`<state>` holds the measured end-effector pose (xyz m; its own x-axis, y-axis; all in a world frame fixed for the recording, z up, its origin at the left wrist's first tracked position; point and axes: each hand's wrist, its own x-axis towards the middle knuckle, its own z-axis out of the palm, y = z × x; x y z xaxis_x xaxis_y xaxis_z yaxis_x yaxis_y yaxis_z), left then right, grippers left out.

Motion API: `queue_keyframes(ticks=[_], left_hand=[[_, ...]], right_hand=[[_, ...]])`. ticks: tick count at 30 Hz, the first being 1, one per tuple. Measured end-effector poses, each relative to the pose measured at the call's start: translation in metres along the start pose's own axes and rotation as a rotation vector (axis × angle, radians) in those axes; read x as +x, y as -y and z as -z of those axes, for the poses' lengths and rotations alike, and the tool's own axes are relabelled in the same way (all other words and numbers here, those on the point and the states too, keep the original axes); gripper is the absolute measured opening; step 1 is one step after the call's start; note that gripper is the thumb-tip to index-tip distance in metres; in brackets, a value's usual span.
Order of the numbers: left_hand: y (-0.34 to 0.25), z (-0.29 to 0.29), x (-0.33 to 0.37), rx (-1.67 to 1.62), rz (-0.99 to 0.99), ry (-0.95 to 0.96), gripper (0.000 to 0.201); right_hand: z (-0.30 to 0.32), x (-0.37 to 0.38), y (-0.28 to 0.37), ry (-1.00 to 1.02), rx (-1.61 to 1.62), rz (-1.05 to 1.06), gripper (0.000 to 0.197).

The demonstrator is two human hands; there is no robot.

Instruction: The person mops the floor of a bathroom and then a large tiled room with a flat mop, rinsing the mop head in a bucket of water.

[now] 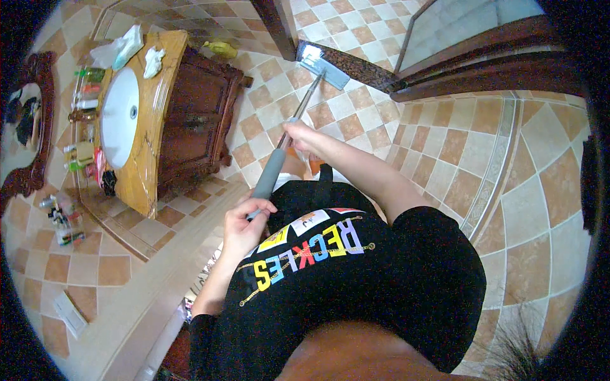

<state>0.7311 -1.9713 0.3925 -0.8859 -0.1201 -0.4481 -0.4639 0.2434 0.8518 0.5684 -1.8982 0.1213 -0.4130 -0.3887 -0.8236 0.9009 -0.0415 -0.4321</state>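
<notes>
A flat mop (305,100) with a metal pole slants away from me across the tiled floor. Its light blue flat head (332,73) lies at the dark stone doorway threshold. Near my waist, my left hand (246,221) is closed around the top end of the thick grey grip. Farther down, my right hand (298,137) wraps the pole just past the grip. The underside of the mop head is hidden.
At the left stands a dark wooden vanity (194,120) with a white sink (121,136), bottles and white crumpled items. A dark-framed door (470,54) stands at the far right, beside the tiled wall (438,136). A yellow object (221,48) lies behind the vanity.
</notes>
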Motion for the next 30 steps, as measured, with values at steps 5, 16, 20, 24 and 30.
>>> queue_keyframes(ticks=[5,16,20,24,30], left_hand=[[-0.004,0.004,0.048,-0.115,0.087,0.006,0.014],[-0.074,0.041,0.196,-0.293,0.210,0.333,0.012],[-0.093,0.078,0.214,-0.353,0.172,0.428,0.010],[-0.088,0.089,0.242,-0.092,-0.039,0.490,0.009],[-0.111,0.082,0.291,0.019,-0.115,0.496,0.012]], right_hand=[[-0.004,0.039,0.047,-0.037,0.062,-0.072,0.017],[0.023,0.094,0.197,-0.142,-0.116,0.142,0.010],[-0.011,0.069,0.216,-0.143,0.018,0.112,0.016],[-0.016,0.066,0.233,-0.140,0.016,0.090,0.011],[0.014,0.126,0.261,-0.123,-0.120,-0.019,0.020]])
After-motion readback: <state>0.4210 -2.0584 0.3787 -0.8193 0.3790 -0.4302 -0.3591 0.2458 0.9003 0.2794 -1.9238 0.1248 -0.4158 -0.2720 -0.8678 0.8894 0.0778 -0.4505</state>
